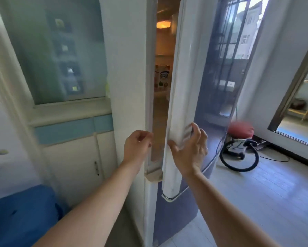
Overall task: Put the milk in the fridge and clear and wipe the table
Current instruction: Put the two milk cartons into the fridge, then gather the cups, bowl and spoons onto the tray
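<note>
White fridge door (182, 97) stands ajar; my right hand (190, 150) grips its edge with spread fingers, my left hand (137, 147) just left of the door, loosely curled, empty. Milk: perhaps the carton (163, 77) behind the door, I cannot tell. The fridge step seems to be ending; next, push the door shut

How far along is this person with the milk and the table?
Neither hand holds milk, so it may already be inside. In hand: the right hand grips the ajar fridge door; the left hand holds nothing. No table shows, so clearing and wiping cannot be judged.
</note>
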The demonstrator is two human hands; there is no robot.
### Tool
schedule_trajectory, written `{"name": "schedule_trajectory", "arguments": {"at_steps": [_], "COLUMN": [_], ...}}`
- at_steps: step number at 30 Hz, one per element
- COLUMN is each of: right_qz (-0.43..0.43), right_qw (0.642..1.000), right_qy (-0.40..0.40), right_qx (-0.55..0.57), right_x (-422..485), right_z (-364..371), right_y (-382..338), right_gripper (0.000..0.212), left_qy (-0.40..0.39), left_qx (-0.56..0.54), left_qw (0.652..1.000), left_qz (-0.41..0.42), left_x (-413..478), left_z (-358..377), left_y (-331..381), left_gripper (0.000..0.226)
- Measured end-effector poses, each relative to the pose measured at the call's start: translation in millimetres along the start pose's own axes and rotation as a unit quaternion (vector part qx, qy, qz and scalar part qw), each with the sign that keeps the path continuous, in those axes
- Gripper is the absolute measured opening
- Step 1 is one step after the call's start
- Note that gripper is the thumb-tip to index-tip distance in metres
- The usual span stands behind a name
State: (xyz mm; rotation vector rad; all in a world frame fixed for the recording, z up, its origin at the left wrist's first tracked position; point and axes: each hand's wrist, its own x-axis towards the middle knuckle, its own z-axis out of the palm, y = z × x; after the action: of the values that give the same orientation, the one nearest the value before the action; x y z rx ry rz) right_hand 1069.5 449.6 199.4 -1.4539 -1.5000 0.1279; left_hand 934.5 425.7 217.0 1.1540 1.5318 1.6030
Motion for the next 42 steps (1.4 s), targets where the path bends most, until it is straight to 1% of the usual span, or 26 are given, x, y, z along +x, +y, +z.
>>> {"name": "schedule_trajectory", "arguments": {"at_steps": [4,7,9,11,13,16,18,20,23,27,29,31,33,35,39,40,42], "right_qz": [-0.022,-0.041,-0.070,-0.094,-0.100,-0.088,-0.086,-0.131,-0.215,-0.236,-0.263,-0.249,-0.223,-0.195,-0.195,-0.195,-0.199], "right_qw": [0.999,0.994,0.985,0.976,0.975,0.976,0.976,0.969,0.946,0.919,0.899,0.886,0.855,0.834,0.785,0.779,0.756], "right_qy": [-0.048,-0.096,-0.151,-0.197,-0.199,-0.193,-0.182,-0.176,-0.185,-0.226,-0.249,-0.288,-0.358,-0.406,-0.472,-0.480,-0.506], "right_qx": [0.006,0.041,0.050,0.028,0.021,0.053,0.080,0.114,0.158,0.220,0.245,0.263,0.300,0.320,0.351,0.353,0.363], "right_x": [14.1,23.7,31.5,38.7,41.4,39.9,36.5,29.4,18.0,6.2,-10.9,-24.2,-53.6,-75.8,-130.8,-141.9,-180.5], "right_z": [26.6,42.0,48.1,52.4,55.2,59.6,61.3,65.7,76.6,90.7,102.5,110.9,118.6,121.2,116.9,115.2,109.4], "right_y": [-4.4,-5.0,-3.8,-1.9,-0.3,-1.1,-3.8,-11.6,-30.6,-57.5,-75.7,-85.4,-107.9,-124.9,-166.8,-174.6,-200.2], "right_gripper": [0.077,0.076,0.072,0.069,0.068,0.070,0.067,0.061,0.052,0.039,0.032,0.024,0.017,0.014,0.014,0.013,0.013], "left_qy": [0.044,0.069,0.094,0.111,0.122,0.137,0.146,0.165,0.180,0.219,0.275,0.301,0.354,0.379,0.440,0.447,0.474], "left_qx": [-0.012,-0.032,-0.043,-0.040,-0.026,-0.021,-0.012,-0.004,0.021,0.023,0.029,0.028,0.021,0.023,0.014,0.014,0.017], "left_qw": [0.999,0.997,0.995,0.993,0.992,0.990,0.989,0.986,0.983,0.975,0.960,0.951,0.932,0.922,0.894,0.891,0.876], "left_qz": [0.001,-0.004,-0.006,-0.009,-0.009,-0.009,-0.015,-0.025,-0.031,-0.041,-0.049,-0.059,-0.067,-0.074,-0.081,-0.083,-0.085], "left_x": [15.4,26.9,34.7,39.8,42.5,45.0,46.1,44.1,37.2,19.6,1.9,-11.0,-38.9,-62.5,-116.4,-126.7,-161.6], "left_z": [-7.7,-12.2,-13.0,-14.1,-16.4,-22.1,-24.6,-29.5,-43.5,-75.5,-103.8,-121.3,-152.3,-175.2,-225.6,-234.6,-263.6], "left_y": [-3.3,-8.0,-12.1,-16.7,-21.6,-25.0,-25.8,-28.6,-28.3,-24.9,-25.7,-24.2,-25.8,-24.5,-22.7,-22.4,-22.2], "left_gripper": [0.012,0.016,0.019,0.021,0.022,0.022,0.019,0.016,0.012,0.008,0.008,0.010,0.013,0.013,0.016,0.017,0.016]}}
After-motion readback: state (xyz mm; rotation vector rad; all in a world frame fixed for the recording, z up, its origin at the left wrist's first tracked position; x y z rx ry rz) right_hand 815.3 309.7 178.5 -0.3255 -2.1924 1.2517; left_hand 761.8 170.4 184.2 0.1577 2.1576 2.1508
